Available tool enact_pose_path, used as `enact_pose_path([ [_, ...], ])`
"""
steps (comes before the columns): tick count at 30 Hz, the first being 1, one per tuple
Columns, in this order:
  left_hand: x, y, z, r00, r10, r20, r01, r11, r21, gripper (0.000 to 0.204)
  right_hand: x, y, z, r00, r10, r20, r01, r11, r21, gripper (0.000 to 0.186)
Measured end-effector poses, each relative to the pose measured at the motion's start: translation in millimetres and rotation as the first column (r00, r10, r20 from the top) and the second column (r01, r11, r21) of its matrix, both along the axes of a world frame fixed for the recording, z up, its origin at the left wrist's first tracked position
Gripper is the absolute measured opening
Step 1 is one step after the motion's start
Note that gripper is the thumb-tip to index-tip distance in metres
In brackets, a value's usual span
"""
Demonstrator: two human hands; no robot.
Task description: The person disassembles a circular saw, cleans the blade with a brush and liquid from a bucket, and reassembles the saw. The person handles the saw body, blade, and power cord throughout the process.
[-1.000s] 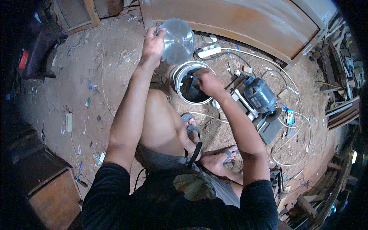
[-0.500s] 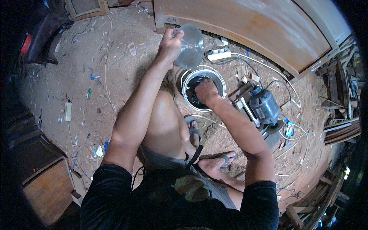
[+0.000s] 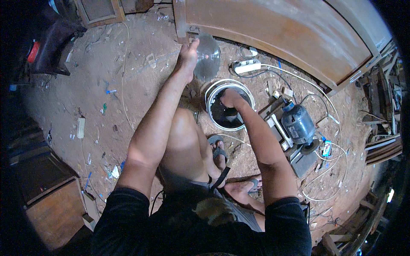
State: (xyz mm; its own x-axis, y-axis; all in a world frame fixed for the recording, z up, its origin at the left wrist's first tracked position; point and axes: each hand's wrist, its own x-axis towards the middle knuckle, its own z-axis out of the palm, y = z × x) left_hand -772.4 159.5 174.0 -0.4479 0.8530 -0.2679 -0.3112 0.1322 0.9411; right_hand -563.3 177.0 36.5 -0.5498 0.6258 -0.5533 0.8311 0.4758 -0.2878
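Note:
A thin metal circular saw blade (image 3: 207, 57) is held up by its edge in my left hand (image 3: 188, 58), fingers closed on it, above and behind a white bucket (image 3: 209, 106). The bucket stands on the dirty floor in front of my feet and holds dark liquid (image 3: 224, 117). My right hand (image 3: 231, 98) reaches down into it; its fingers are hidden in the dark contents, so I cannot tell what they hold. Just right of the bucket sits a machine with a blue-grey motor (image 3: 298, 124), a small wheel and a flat metal plate.
A white power strip (image 3: 247, 65) and looping cables lie beyond the bucket and around the machine. A large wooden panel (image 3: 273, 30) spans the back. A dark chair-like object (image 3: 51, 51) is at upper left, a wooden cabinet (image 3: 53, 213) at lower left, piled planks (image 3: 382, 151) at right.
My right hand has sunk deeper into the bucket, hiding more of its fingers. The blade in my left hand has shifted and tilted slightly. The whole view has moved a little.

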Motion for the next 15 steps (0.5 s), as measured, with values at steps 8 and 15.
enact_pose_path([
  [8, -1, -3, -2, 0.992, 0.066, -0.106, -0.084, 0.98, -0.182, 0.064, -12, 6, -77, 0.997, -0.047, -0.061, 0.055, 0.989, 0.136, 0.024],
  [15, -33, -6, -44, 0.989, -0.092, 0.114, 0.117, 0.964, -0.239, 0.065, 2, -4, 6, 0.688, -0.725, -0.004, 0.34, 0.328, -0.881, 0.028],
])
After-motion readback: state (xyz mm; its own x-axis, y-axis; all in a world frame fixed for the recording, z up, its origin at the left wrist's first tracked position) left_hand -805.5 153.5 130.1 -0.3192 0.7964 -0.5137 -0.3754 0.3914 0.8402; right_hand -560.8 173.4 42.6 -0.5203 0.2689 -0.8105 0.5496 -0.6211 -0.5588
